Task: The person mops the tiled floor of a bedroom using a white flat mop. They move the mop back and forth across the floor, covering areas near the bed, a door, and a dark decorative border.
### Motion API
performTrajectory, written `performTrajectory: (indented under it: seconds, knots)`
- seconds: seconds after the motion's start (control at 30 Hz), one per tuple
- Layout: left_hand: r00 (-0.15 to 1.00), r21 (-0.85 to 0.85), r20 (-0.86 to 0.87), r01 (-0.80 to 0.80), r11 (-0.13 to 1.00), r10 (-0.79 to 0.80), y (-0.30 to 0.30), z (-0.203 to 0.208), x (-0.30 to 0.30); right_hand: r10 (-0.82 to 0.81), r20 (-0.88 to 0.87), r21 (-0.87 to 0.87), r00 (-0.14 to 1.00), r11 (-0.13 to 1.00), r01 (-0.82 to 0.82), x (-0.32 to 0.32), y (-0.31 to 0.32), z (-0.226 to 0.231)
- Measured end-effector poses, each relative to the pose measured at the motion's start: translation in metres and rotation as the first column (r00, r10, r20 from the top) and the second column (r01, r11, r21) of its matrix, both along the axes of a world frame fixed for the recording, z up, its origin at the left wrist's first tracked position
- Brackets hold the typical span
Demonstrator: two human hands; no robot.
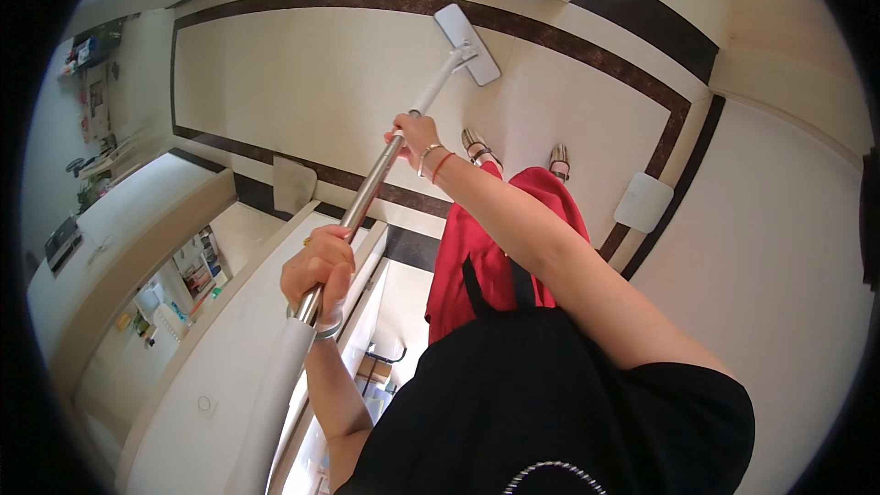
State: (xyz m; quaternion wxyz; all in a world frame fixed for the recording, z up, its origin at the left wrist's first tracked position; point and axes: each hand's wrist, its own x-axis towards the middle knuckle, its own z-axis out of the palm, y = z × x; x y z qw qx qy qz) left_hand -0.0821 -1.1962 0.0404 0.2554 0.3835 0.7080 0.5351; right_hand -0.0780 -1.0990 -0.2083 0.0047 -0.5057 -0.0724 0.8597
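Observation:
A flat mop point(371, 185) slants across the view, its silver pole running from the lower left up to a white rectangular head point(484, 62). The mop head lies on the cream tiled floor, partly over the dark brown border strip. My left hand point(319, 270) is closed around the upper part of the pole, just above a white grip section. Farther down the pole, my right hand point(417, 135) wraps round it near the joint with the white lower tube. Bracelets circle both wrists.
Around the floor point(302, 64) runs a dark border. A white square pad point(644, 203) lies by the right wall, and a beige panel point(293, 185) is at the left edge. My feet, in strapped shoes point(560, 161), stand near the mop head. White half-walls point(197, 376) rise at the left.

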Motion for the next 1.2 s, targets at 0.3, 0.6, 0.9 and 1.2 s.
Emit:
performTrajectory:
  seconds: [0.3, 0.6, 0.9, 1.2]
  knots:
    - [0.957, 0.107, 0.165, 0.225, 0.968, -0.24, 0.084, -0.038, 0.084, -0.182, 0.143, 0.125, 0.973, 0.978, 0.164, 0.161, 0.106, -0.02]
    - [0.827, 0.229, 0.328, 0.4, 0.888, -0.457, 0.22, -0.152, 0.242, -0.32, 0.388, 0.354, 0.864, 0.918, 0.18, 0.394, 0.257, -0.108]
    - [0.764, 0.222, 0.353, 0.493, 0.841, -0.54, 0.216, -0.15, 0.274, -0.358, 0.374, 0.236, 0.855, 0.929, 0.285, 0.448, 0.239, -0.11]
    - [0.807, 0.064, 0.295, 0.518, 0.853, -0.512, 0.153, -0.058, 0.14, -0.531, 0.206, 0.121, 0.822, 0.847, 0.517, 0.287, 0.133, -0.056]
